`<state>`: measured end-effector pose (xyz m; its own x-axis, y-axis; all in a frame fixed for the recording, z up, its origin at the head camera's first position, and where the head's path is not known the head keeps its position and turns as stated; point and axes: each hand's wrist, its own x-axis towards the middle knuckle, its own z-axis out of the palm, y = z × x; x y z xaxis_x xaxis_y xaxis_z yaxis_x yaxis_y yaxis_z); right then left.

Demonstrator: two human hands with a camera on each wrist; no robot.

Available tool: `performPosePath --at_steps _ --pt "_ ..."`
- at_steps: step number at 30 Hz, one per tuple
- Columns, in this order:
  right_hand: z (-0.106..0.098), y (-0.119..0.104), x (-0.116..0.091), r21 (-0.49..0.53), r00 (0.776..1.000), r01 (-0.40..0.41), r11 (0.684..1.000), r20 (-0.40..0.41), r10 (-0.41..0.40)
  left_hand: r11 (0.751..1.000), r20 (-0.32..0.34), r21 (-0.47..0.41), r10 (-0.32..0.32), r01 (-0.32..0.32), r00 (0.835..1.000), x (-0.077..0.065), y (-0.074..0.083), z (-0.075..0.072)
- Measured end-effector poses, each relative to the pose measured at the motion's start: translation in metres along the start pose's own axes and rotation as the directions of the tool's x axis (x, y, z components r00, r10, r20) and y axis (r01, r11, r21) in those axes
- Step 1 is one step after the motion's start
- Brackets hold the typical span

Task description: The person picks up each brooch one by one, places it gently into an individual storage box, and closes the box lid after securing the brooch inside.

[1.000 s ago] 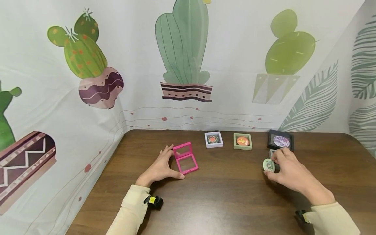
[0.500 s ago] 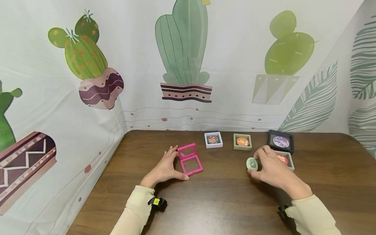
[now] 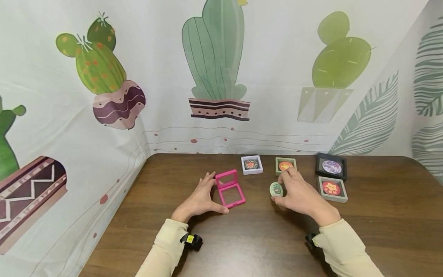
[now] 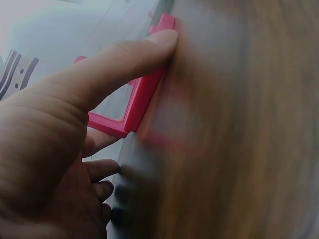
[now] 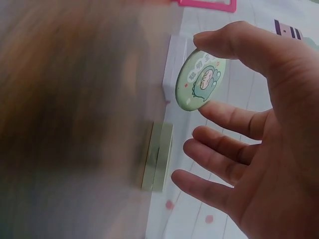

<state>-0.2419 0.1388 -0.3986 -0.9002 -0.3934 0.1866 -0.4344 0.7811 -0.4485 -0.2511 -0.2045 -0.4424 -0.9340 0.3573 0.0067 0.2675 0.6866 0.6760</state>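
Observation:
My left hand (image 3: 200, 200) grips an unfolded pink square case (image 3: 236, 204) with clear panes, the thumb on its near corner and fingers along its left side. The case's lid stands raised toward the back. In the left wrist view the thumb presses the pink edge (image 4: 144, 102). To the right, my right hand (image 3: 299, 194) pinches a round pale green badge (image 3: 276, 189) by its rim between thumb and index finger. A cartoon figure shows on the badge face (image 5: 199, 82), which is tilted; the other fingers are spread apart. A gap separates badge and case.
A white case (image 3: 252, 172), a green case (image 3: 277, 166), a black case (image 3: 319, 166) and a grey case (image 3: 333, 198), each with a round badge inside, lie on the brown wooden table (image 3: 242, 246). The right hand partly covers the green one. A cactus-print cloth (image 3: 166, 115) hangs behind.
My right hand has carried the green badge leftward from beside the grey case, which now shows fully. My left hand and the pink case have slid slightly to the right.

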Motion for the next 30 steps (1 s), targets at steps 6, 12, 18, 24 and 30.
performPosePath --at_steps 6,12,18,24,30 --pt "0.007 -0.010 0.011 0.019 1.000 0.017 1.000 0.023 -0.018 1.000 0.006 0.003 0.011 -0.011 1.000 0.003 0.005 0.005" --pt "0.014 -0.020 0.020 0.067 0.998 0.039 0.997 0.047 -0.042 0.999 0.012 0.014 0.030 -0.031 0.999 0.006 0.008 0.009" --pt "0.022 -0.032 0.029 0.079 0.996 0.030 0.996 0.082 -0.037 1.000 0.006 0.006 0.017 -0.017 1.000 0.007 0.010 0.011" --pt "0.035 -0.044 0.039 0.079 0.994 0.013 0.997 0.109 -0.022 1.000 0.006 0.011 0.019 -0.019 1.000 0.008 0.011 0.012" --pt "0.047 -0.060 0.050 0.094 0.990 0.010 0.996 0.136 -0.023 1.000 0.012 0.011 0.009 -0.009 1.000 0.008 0.012 0.012"
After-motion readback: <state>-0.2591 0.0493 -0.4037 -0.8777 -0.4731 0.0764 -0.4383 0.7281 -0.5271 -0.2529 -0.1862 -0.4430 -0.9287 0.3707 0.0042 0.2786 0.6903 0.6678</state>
